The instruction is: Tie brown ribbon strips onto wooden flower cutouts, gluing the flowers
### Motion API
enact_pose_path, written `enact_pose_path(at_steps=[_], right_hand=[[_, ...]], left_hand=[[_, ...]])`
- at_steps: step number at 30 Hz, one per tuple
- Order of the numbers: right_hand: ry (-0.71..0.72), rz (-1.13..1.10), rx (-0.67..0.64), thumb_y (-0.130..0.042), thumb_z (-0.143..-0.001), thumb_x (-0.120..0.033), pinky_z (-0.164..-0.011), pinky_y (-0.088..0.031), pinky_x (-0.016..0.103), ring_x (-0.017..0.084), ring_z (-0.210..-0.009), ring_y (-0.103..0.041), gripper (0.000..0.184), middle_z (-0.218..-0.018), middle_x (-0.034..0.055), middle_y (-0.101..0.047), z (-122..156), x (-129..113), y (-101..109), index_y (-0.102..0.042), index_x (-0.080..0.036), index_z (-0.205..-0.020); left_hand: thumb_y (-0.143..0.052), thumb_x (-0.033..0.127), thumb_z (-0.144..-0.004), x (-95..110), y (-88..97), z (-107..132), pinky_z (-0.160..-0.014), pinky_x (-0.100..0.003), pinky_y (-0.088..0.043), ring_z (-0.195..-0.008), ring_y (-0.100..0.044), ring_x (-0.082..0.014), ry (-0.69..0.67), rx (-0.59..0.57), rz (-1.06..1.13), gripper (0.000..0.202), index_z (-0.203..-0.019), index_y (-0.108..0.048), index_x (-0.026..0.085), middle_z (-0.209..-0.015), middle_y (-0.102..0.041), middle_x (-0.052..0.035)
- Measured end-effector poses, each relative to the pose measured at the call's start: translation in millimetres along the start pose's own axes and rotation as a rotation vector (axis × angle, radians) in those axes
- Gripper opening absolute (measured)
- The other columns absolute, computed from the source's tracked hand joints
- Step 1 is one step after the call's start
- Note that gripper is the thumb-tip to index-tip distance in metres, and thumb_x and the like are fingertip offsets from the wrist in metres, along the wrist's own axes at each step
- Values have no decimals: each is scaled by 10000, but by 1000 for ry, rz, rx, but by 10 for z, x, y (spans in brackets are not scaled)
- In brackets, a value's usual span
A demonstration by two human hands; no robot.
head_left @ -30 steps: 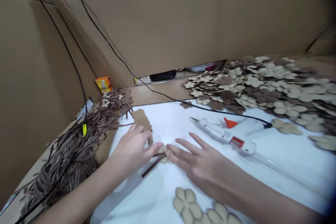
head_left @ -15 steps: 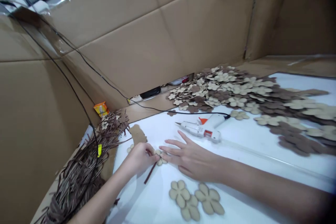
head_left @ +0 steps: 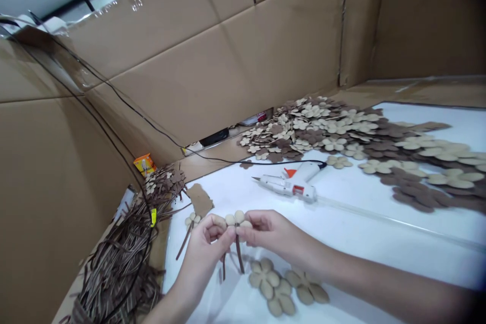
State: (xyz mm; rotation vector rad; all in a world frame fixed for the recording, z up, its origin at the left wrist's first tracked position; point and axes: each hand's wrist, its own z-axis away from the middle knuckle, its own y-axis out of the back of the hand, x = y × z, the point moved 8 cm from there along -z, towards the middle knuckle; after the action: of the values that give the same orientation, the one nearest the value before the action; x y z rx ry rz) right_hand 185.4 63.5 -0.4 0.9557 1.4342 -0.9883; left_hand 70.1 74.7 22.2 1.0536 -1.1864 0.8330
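Observation:
A small beige foam flower (head_left: 237, 219) is pinched between my left hand (head_left: 205, 245) and my right hand (head_left: 266, 230), lifted off the white table. Brown ribbon strips (head_left: 239, 255) hang down from it. Just left of my left hand lies a second small flower (head_left: 192, 219) with a dark strip (head_left: 184, 241) attached. Below my hands, several larger beige flowers (head_left: 266, 278) lie on the table. A white hot glue gun (head_left: 288, 186) rests on its side beyond my right hand, touching neither hand.
A heap of beige and brown flower cut-outs (head_left: 311, 129) spreads across the back and right. A bundle of brown ribbon strips (head_left: 117, 263) lies at the left, beside a torn cardboard scrap (head_left: 200, 200). Cardboard walls (head_left: 190, 61) surround the white table (head_left: 212, 187).
My right hand has moved from lying flat with spread fingers to pinching the small flower. Both hands have lifted the flower, and the view has shifted slightly.

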Motion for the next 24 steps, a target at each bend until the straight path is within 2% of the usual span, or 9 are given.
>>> enact_pose_path(at_steps=[3,8,13,15,19,24], right_hand=[[28,-54,6,-628,-750,-395,-654,-393,239,124,-692,-520,257,-698,-17,-568,26,-65,-20,-578,-144,-734],[17,-48,-22,-589,-786,-380,-742,-401,279,158,-799,-543,233,-799,23,-599,32,-131,-30,-574,-148,-768],[-68,20,-28,-608,-764,-389,-580,-352,231,111,-626,-473,255,-641,-26,-501,42,-59,-52,-534,-159,-685],[-97,40,-32,-625,-745,-397,-540,-325,219,101,-593,-448,269,-620,-31,-484,47,-34,-69,-530,-155,-675],[-129,43,-53,-649,-717,-407,-508,-307,208,93,-567,-442,284,-610,-29,-495,62,-12,-110,-543,-146,-682],[-161,70,-52,-645,-720,-422,-508,-315,213,93,-559,-442,293,-597,-30,-489,77,20,-101,-542,-152,-669]], left_hand=[[-669,446,-686,-10,-31,42,-481,-179,-320,-527,-408,-71,13,-44,42,351,-689,-479,151,-582,-451,40],[-602,439,-753,-30,-66,59,-523,-195,-355,-572,-422,-86,-3,-143,38,315,-718,-506,141,-629,-461,21],[-557,405,-798,3,-55,72,-607,-207,-377,-679,-460,-107,-79,-143,-45,268,-786,-541,138,-728,-499,-3],[-560,404,-796,-6,-64,81,-600,-202,-363,-667,-447,-102,-79,-151,-74,268,-758,-530,141,-716,-487,5],[-557,422,-791,-46,-76,82,-545,-195,-322,-612,-398,-91,-52,-178,-74,300,-693,-483,149,-672,-438,21],[-547,412,-802,-9,-77,88,-607,-208,-358,-667,-430,-109,-89,-187,-61,282,-704,-493,153,-694,-451,11]])
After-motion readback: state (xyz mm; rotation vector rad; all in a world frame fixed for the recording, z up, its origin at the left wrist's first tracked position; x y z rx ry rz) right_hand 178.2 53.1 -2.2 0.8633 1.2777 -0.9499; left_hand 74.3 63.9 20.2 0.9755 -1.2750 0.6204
